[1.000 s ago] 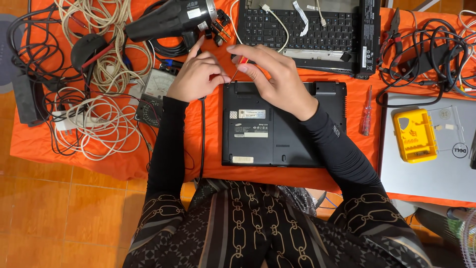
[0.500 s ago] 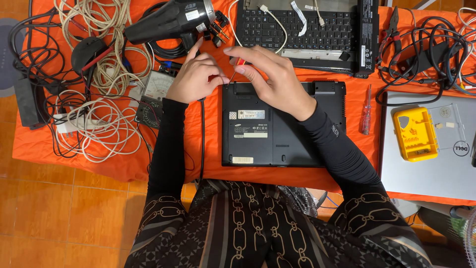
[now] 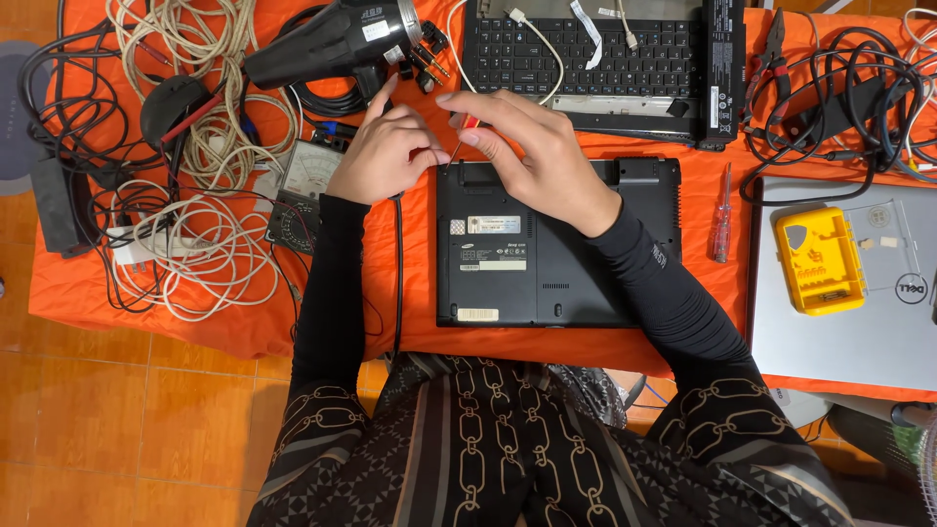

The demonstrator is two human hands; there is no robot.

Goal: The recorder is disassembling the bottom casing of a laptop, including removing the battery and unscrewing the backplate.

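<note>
Our right hand [image 3: 532, 161] pinches a small red-handled screwdriver [image 3: 463, 135], tip down at the top-left corner of the upturned black laptop [image 3: 547, 263] beneath both hands. Our left hand [image 3: 386, 156] is curled, fingertips steadying the shaft. A multimeter [image 3: 298, 190] lies just left.

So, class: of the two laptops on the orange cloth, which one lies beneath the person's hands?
The black laptop, lying underside up in the middle; the silver laptop sits untouched at the right under a yellow case.

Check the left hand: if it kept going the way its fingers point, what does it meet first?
The left hand points up and right across the table. Its raised forefinger is already beside the black heat gun, so that looks like the first contact. Height is hard to judge from above, so it might pass underneath.
</note>
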